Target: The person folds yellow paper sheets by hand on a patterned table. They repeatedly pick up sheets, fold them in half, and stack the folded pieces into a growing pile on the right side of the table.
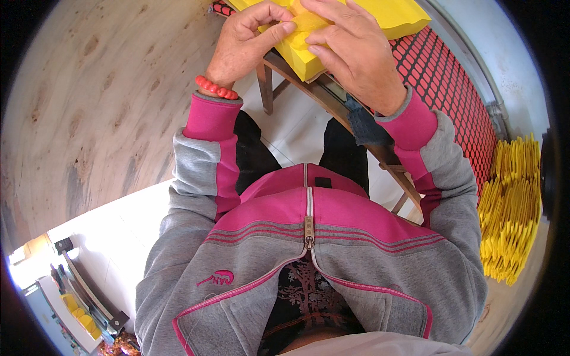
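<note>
A thick yellow foam sheet [380, 18] lies on a red mesh surface [451, 83] at the top of the head view. My left hand [246, 41] rests on its near edge, and thumb and fingers pinch a small yellow piece [306, 24] at the sheet's middle. My right hand [356, 50] lies flat on the sheet beside it, fingertips touching the same yellow piece. A red bead bracelet [217, 89] circles my left wrist. Both sleeves are grey with pink cuffs.
A wooden frame [356, 124] carries the red mesh. A stack of yellow cut foam shapes [510, 213] stands at the right. A large pale wooden panel [89, 107] fills the left. More yellow pieces sit in a tray [80, 311] at the lower left.
</note>
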The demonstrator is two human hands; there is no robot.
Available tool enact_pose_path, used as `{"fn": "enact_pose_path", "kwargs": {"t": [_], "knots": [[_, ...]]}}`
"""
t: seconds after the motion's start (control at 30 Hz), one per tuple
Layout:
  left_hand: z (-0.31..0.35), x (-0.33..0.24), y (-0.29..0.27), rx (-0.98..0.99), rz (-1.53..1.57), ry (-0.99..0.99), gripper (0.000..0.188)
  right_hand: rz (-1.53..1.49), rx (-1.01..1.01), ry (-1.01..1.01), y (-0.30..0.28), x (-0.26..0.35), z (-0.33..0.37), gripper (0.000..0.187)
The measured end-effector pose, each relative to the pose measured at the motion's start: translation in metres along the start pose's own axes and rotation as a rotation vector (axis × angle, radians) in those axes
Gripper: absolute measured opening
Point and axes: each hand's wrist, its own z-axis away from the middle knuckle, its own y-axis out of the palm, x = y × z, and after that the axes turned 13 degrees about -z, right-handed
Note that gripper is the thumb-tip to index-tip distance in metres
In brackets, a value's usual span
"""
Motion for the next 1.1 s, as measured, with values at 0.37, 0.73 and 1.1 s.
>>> {"fn": "enact_pose_path", "kwargs": {"t": [0.37, 0.73, 1.1], "knots": [[0.001, -0.002, -0.007, 0.078, -0.09, 0.142, 0.023, -0.138, -0.118, 0.083, 0.009, -0.009, 0.006, 0.014], [0.001, -0.006, 0.005, -0.021, -0.142, 0.058, 0.017, -0.13, -0.114, 0.106, 0.002, -0.007, 0.002, 0.016], [-0.003, -0.013, 0.023, -0.194, 0.108, -0.027, 0.009, -0.028, 0.168, -0.098, -0.008, -0.008, 0.005, 0.012]]}}
